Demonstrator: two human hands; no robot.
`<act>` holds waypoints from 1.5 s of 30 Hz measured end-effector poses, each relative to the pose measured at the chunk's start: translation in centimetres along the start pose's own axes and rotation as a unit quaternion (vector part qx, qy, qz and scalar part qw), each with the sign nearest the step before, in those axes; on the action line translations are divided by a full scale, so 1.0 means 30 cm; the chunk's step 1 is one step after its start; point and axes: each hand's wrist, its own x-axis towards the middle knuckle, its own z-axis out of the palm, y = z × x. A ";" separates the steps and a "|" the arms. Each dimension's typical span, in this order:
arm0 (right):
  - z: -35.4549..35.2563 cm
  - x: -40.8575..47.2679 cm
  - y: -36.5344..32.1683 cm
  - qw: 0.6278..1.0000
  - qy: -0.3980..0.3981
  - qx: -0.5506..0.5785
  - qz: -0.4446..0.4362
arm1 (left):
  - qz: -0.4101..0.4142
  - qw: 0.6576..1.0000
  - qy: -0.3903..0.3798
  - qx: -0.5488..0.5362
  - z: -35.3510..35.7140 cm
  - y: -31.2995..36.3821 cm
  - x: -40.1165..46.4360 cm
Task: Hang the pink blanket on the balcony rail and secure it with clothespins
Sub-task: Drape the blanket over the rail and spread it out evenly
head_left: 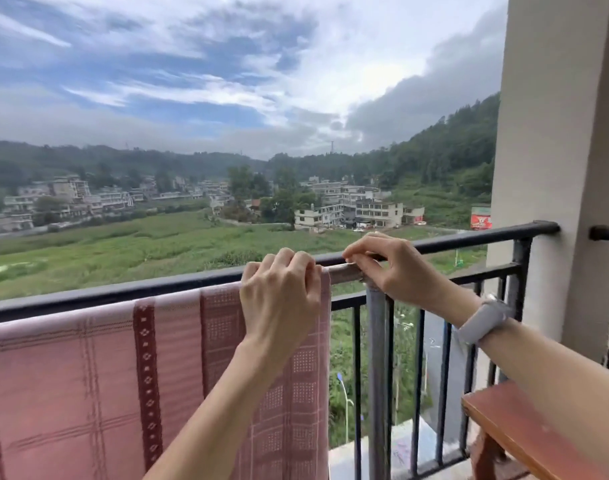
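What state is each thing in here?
blanket: draped over the rail, no clothespin visible
rail: partly covered
left hand: gripping the blanket's top edge
right hand: pinching at the bare rail
watch: on right wrist

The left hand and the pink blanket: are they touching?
Touching. The head view shows the left hand curled over the pink blanket's top right corner, its fingers pressing the cloth onto the balcony rail, with no gap visible.
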 end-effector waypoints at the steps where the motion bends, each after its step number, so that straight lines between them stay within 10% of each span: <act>1: 0.004 0.005 0.029 1.000 -0.005 -0.002 -0.024 | -0.006 1.000 0.018 0.016 0.020 0.013 0.002; 11: 0.066 0.002 0.183 0.982 -0.040 0.108 -0.149 | -0.176 0.966 0.091 0.164 0.164 0.179 -0.152; 21: 0.062 0.099 0.167 0.956 -0.103 0.126 -0.246 | -0.329 0.938 0.082 -0.070 -0.081 0.188 -0.020; 33: 0.139 0.334 0.062 0.889 -0.202 0.270 -0.309 | -0.373 0.922 0.073 -0.072 -0.160 0.169 0.102; 45: 0.218 0.422 0.115 0.735 -0.304 0.525 -0.301 | -0.291 0.936 0.080 0.181 -0.037 0.251 0.098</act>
